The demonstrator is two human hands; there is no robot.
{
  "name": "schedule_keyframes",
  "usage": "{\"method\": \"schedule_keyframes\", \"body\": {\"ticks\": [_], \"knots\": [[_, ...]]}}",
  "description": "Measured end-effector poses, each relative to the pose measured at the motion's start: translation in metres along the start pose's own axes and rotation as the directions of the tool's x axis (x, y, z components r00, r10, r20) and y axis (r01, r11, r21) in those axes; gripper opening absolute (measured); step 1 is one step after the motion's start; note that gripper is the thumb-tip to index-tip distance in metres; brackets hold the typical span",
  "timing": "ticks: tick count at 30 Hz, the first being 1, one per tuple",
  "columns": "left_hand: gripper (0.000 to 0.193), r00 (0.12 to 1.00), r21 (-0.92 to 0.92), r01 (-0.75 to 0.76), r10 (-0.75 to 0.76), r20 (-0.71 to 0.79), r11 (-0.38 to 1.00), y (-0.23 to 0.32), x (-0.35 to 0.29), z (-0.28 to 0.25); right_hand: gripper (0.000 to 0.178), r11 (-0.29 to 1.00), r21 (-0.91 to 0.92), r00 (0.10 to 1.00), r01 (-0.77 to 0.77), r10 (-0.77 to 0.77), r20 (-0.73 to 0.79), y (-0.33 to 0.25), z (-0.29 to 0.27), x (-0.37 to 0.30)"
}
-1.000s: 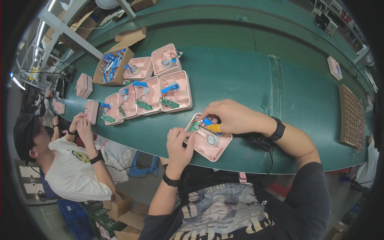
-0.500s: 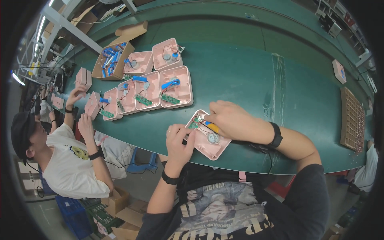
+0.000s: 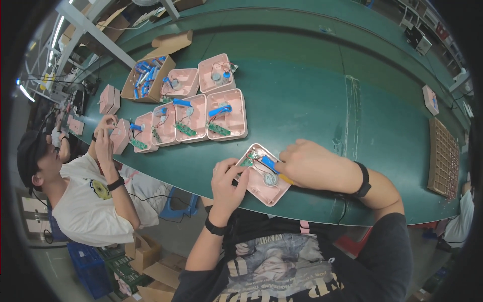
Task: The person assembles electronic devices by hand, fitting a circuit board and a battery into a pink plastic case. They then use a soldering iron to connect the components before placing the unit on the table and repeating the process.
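A pink plastic housing [image 3: 265, 195] lies open side up, tilted at the table's near edge. Inside it are a green circuit board [image 3: 248, 160], thin wires, a blue battery cell [image 3: 268, 162] and a round silver-grey part [image 3: 270, 179]. My left hand [image 3: 228, 187] rests at the housing's left rim, fingers bent, thumb against its edge. Over the right rim is my right hand [image 3: 302, 163], its fingers curled round a yellow-ended tool [image 3: 286, 179]. Most of that tool is hidden under the hand, so its kind does not show.
Several pink housings with boards and blue cells [image 3: 225, 113] stand left of centre. Behind them is a cardboard box of blue cells [image 3: 148, 80]. A co-worker [image 3: 93, 196] handles a housing at left. A brown gridded tray [image 3: 443, 158] and another housing [image 3: 430, 99] sit far right.
My right hand has drawn back rightward from the circuit board, taking the yellow-ended tool off the blue cell. My left hand stays at the housing. The co-worker's hands have come together.
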State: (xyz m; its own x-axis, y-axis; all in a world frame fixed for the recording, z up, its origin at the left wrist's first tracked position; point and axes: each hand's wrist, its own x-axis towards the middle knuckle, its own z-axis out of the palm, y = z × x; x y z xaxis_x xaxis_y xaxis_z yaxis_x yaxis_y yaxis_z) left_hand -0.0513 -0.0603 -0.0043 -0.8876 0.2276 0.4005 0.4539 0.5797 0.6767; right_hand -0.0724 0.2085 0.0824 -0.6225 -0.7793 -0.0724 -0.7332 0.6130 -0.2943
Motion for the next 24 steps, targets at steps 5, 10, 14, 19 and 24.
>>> {"method": "schedule_keyframes", "body": {"ticks": [5, 10, 14, 19, 24], "knots": [[0.009, 1.000, 0.035, -0.027, 0.027, 0.003, 0.999, -0.003, 0.002, -0.002, 0.017, 0.995, 0.094, 1.000, 0.028, -0.029, 0.003, 0.005, -0.010, -0.002], [0.009, 0.986, 0.154, -0.095, 0.072, 0.152, 0.983, 0.015, 0.020, -0.023, 0.017, 0.955, 0.297, 0.993, -0.020, 0.052, -0.101, 0.020, -0.019, 0.011], [0.011, 0.961, 0.176, -0.064, 0.013, 0.276, 0.982, 0.026, 0.034, -0.028, 0.026, 0.907, 0.420, 0.921, 0.022, 0.146, -0.362, 0.052, 0.015, 0.021], [0.010, 0.998, 0.238, -0.050, 0.043, 0.036, 0.970, 0.022, 0.034, -0.050, 0.037, 0.514, 0.857, 0.942, -0.047, 0.309, -0.133, 0.061, 0.041, 0.046], [0.010, 0.999, 0.227, 0.006, 0.004, -0.045, 0.974, 0.048, 0.042, -0.075, 0.039, 0.230, 0.970, 0.987, 0.082, 0.118, -0.111, 0.028, 0.036, 0.036]]}}
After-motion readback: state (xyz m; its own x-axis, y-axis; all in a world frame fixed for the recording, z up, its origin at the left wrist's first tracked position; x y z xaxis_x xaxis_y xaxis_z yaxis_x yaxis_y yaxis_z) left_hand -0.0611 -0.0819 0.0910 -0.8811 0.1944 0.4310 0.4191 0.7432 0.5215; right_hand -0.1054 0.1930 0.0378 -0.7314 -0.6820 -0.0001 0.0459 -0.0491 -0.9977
